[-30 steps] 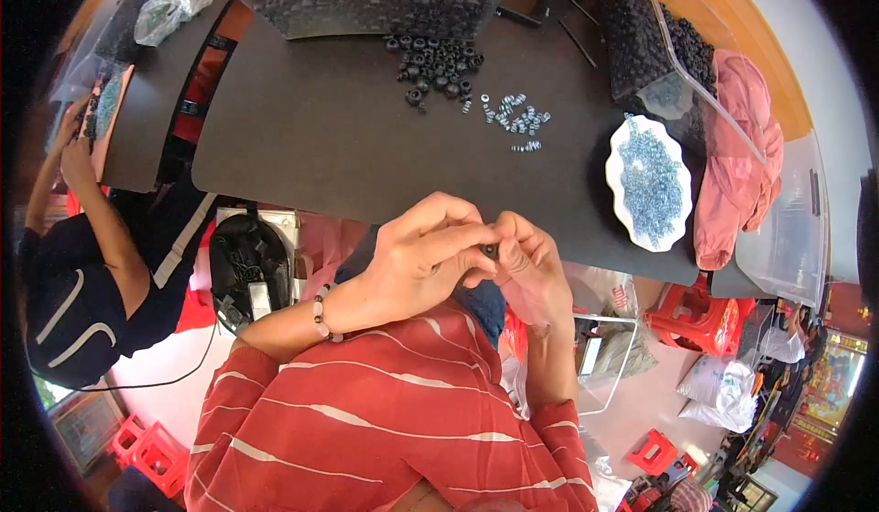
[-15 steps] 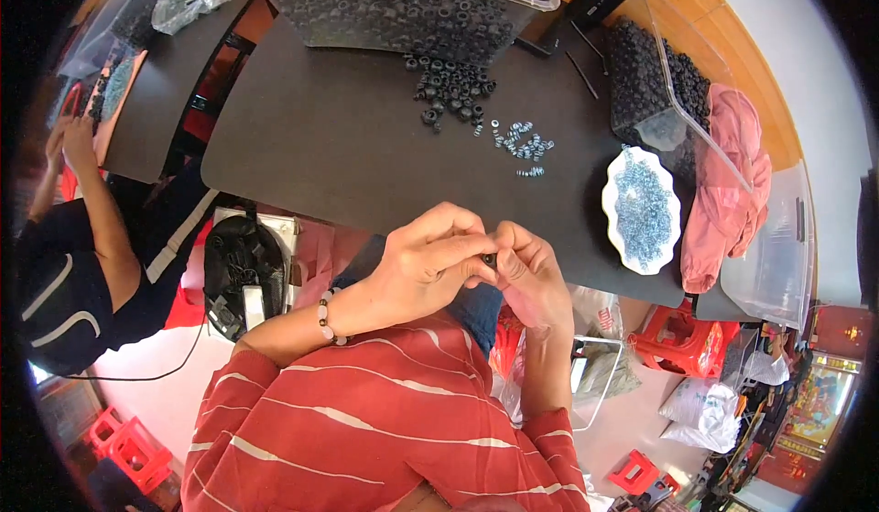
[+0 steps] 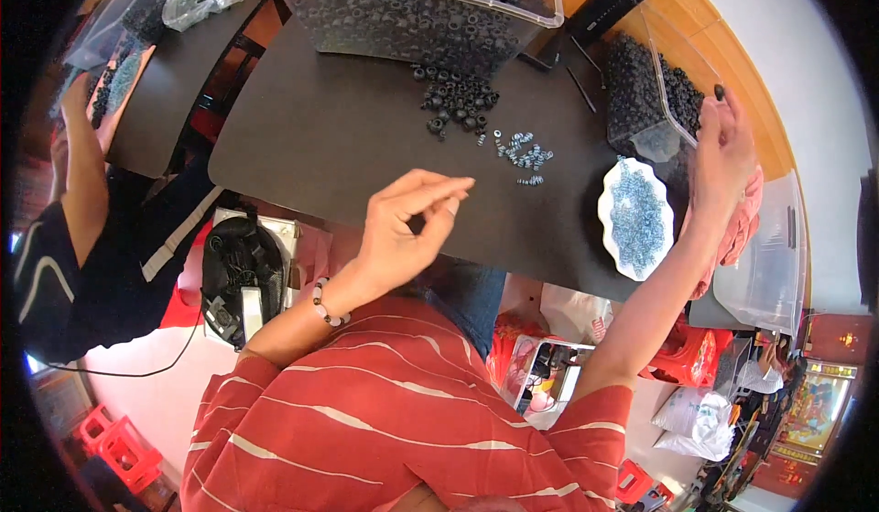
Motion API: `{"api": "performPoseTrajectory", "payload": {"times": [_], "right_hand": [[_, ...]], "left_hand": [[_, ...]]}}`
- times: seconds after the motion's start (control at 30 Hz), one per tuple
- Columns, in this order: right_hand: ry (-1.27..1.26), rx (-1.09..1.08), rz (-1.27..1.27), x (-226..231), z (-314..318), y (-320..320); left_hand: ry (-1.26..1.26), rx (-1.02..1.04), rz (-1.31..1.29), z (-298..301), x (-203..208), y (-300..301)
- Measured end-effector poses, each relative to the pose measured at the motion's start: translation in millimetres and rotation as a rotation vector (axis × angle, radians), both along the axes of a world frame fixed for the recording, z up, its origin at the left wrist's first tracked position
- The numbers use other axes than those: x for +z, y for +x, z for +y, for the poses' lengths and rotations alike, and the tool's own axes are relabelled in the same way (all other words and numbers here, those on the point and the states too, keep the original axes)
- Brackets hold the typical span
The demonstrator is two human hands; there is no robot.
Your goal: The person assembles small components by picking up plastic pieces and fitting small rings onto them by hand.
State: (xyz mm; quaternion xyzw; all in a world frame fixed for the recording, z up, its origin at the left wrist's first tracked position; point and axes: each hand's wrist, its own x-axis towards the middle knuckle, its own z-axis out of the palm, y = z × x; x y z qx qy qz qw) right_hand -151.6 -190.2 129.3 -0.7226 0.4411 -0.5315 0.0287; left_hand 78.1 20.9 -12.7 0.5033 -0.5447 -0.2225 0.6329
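The left hand (image 3: 407, 228), mid-frame, curls with thumb and index fingertips nearly meeting; I cannot tell whether anything is between them. The right hand (image 3: 728, 155), upper right, pinches a small dark piece (image 3: 719, 93) at its fingertips, near the rim of a clear bin (image 3: 634, 129) of black beads. Below that bin, a white scalloped dish (image 3: 608, 226) holds blue beads (image 3: 638, 219). Striped beads (image 3: 529, 154) and loose black beads (image 3: 458, 104) lie upper centre on the dark table (image 3: 311, 150), before a larger clear box (image 3: 385, 31). A black bottle (image 3: 612, 10) at upper right bears pale lettering; a white bag (image 3: 572, 312), right of centre, has red print.
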Motion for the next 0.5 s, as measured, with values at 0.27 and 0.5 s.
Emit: {"api": "performPoseTrajectory", "payload": {"times": [0.27, 0.5], "right_hand": [[0.151, 0.409, 0.334, -60, 40, 91], [0.076, 0.695, 0.513, -106, 69, 149]], "left_hand": [[0.124, 0.046, 0.124, 4, -10, 8], [0.114, 0.024, 0.242, 5, -8, 14]]}}
